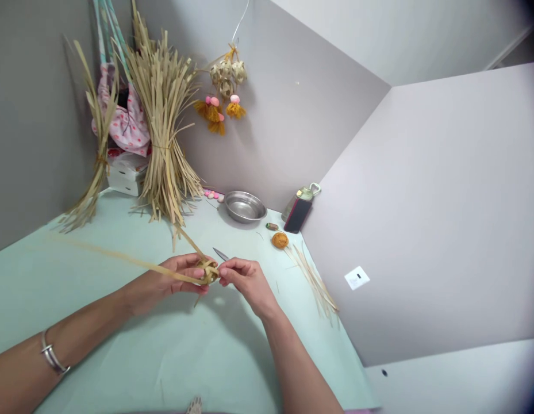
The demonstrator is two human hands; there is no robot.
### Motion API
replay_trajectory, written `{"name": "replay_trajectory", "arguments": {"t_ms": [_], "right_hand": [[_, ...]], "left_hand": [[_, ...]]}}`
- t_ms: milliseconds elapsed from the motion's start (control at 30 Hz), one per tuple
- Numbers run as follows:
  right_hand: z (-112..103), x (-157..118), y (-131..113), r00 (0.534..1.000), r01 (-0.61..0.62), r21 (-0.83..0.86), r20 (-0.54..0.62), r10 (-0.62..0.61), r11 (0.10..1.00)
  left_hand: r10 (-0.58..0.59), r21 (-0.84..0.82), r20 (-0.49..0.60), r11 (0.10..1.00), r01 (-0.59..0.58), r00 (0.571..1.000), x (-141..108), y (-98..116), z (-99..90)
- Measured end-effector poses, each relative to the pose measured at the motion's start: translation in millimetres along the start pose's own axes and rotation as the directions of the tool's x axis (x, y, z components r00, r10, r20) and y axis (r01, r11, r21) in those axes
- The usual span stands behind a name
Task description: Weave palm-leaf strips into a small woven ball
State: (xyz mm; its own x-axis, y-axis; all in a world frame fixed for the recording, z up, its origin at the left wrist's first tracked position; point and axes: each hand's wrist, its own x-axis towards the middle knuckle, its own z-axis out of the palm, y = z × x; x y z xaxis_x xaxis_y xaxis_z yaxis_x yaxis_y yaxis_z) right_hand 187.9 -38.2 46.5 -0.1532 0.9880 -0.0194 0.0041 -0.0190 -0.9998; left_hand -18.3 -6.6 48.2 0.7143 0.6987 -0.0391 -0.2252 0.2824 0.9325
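Above the pale green table, my left hand (187, 273) is closed around a small ball woven from straw strips (209, 271). One long strip (133, 261) runs out from the ball to the left, and a shorter one points up and away. My right hand (243, 276) pinches at the right side of the ball with thumb and forefinger. Whether a strip end lies between those fingertips is hidden. Just beyond the right fingers shows a pointed metal blade (220, 253), its other end covered by the hand.
At the back left stand a large straw bundle (163, 126) and a smaller one (96, 144). A steel bowl (245, 207), a phone (298, 215) leaning on a bottle, an orange thread ball (280, 240) and loose strips (316, 282) lie toward the right. Woven balls with tassels (226, 75) hang above.
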Motion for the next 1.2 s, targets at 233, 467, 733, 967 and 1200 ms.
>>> {"name": "replay_trajectory", "arguments": {"t_ms": [233,467,733,967,1200], "right_hand": [[-10.0,0.9,2.1,0.983,-0.111,0.042,0.152,0.104,0.993],[-19.0,5.3,14.7,0.947,-0.216,0.074,0.256,0.191,0.974],[-21.1,11.0,28.1,0.898,-0.349,0.147,0.336,0.285,0.926],[-21.5,12.5,34.8,0.872,-0.394,0.140,0.371,0.320,0.908],[-25.5,14.6,38.3,0.838,-0.418,0.147,0.444,0.318,0.896]], "left_hand": [[-0.058,0.129,-0.003,0.990,0.058,0.998,4.0,-6.4,-5.3],[-0.135,0.255,0.095,0.961,0.107,0.986,5.7,-3.4,-8.6],[-0.132,0.288,0.121,0.953,0.092,0.984,7.3,-10.1,-13.2],[-0.139,0.369,0.144,0.926,0.077,0.980,9.1,-14.3,-16.7],[-0.104,0.536,0.105,0.844,0.032,0.989,6.4,-9.0,-13.9]]}}
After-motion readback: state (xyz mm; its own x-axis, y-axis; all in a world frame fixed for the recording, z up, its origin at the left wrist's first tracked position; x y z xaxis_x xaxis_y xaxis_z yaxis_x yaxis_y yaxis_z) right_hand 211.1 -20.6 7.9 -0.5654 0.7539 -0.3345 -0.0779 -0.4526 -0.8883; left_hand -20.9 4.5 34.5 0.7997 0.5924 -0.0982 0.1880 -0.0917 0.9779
